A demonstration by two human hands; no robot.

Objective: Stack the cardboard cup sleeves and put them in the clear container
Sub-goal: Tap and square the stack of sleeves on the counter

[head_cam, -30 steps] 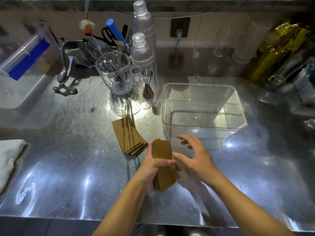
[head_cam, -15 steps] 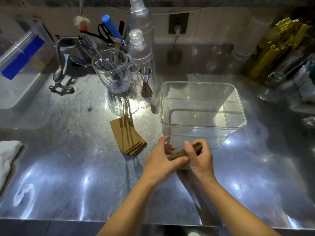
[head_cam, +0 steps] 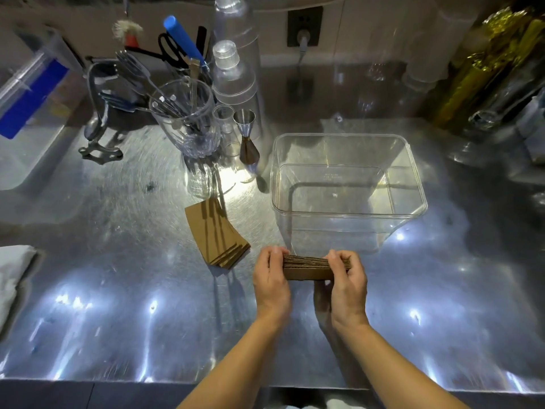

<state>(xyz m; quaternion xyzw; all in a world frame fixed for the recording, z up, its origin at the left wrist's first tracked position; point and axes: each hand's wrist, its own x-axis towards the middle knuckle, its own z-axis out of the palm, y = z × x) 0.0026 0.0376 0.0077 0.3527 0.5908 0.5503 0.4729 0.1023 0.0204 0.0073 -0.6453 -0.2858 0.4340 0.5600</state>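
Note:
A stack of brown cardboard cup sleeves (head_cam: 306, 267) stands on its long edge on the steel counter, squeezed between both hands. My left hand (head_cam: 271, 283) grips its left end and my right hand (head_cam: 348, 283) grips its right end. The clear container (head_cam: 348, 214) stands just behind the stack, with nothing in it. A second pile of flat sleeves (head_cam: 215, 233) lies fanned on the counter to the left of my hands.
A glass of utensils (head_cam: 188, 125), a jigger (head_cam: 248, 140) and clear bottles (head_cam: 233, 75) stand behind the loose pile. A white cloth (head_cam: 11, 276) lies at the left edge. Gold foil packs (head_cam: 483, 69) crowd the back right. The counter's front edge (head_cam: 265, 385) is close.
The stack went from flat in my left hand to standing on edge, level, held at both ends. Both hands shifted slightly toward the container.

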